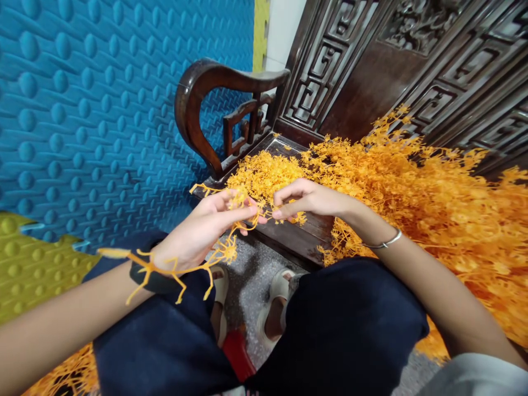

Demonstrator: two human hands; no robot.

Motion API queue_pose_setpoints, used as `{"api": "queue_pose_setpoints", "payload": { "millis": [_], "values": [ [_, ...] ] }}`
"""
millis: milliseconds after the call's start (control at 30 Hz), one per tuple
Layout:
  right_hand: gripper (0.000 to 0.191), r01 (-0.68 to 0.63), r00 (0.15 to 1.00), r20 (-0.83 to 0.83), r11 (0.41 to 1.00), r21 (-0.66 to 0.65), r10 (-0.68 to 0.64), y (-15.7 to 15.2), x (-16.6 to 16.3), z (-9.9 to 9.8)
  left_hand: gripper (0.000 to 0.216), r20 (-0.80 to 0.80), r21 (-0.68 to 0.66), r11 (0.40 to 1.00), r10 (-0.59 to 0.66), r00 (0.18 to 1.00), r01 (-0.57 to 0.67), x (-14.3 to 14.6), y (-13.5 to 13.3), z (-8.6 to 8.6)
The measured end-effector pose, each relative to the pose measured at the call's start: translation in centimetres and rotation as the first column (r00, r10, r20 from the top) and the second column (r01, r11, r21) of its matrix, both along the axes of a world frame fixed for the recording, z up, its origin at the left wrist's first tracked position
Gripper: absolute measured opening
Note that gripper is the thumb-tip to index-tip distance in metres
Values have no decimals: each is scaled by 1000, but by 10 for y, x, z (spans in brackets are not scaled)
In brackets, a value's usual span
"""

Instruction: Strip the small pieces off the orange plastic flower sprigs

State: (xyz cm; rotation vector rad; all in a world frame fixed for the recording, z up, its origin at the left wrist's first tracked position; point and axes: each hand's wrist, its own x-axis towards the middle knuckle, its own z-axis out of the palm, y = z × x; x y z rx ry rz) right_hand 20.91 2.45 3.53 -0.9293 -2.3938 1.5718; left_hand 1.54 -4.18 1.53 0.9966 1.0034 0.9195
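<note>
My left hand (200, 225) is closed around an orange plastic branch (165, 270). Its bare, forked stem hangs back over my left wrist, and a starry tuft dangles below the palm. Just to the right, my right hand (311, 198) pinches a small orange bit between thumb and forefinger, close to the left fingertips; its exact shape is too small to tell. Behind both hands a heap of loose little orange plastic flowers (266, 171) covers part of the dark wooden seat (297, 239).
A large mass of orange plastic branches (429, 192) fills the right side. The seat has a curved wooden armrest (193, 104) and a carved back (363, 82). Blue foam mat (82, 121) lies at left. A red object (238, 352) sits between my feet.
</note>
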Motion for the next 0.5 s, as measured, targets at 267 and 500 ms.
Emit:
{"api": "queue_pose_setpoints", "payload": {
  "millis": [267, 500],
  "values": [
    [24, 293, 952, -92, 956, -18, -293, 17, 46, -6, 6, 121, 40, 971, 231, 965, -238, -25, 5, 9],
    [19, 803, 595, -238, 576, 151, -768, 63, 70, -51, 12, 94, -64, 992, 113, 989, -107, -29, 8, 8]
  ]
}}
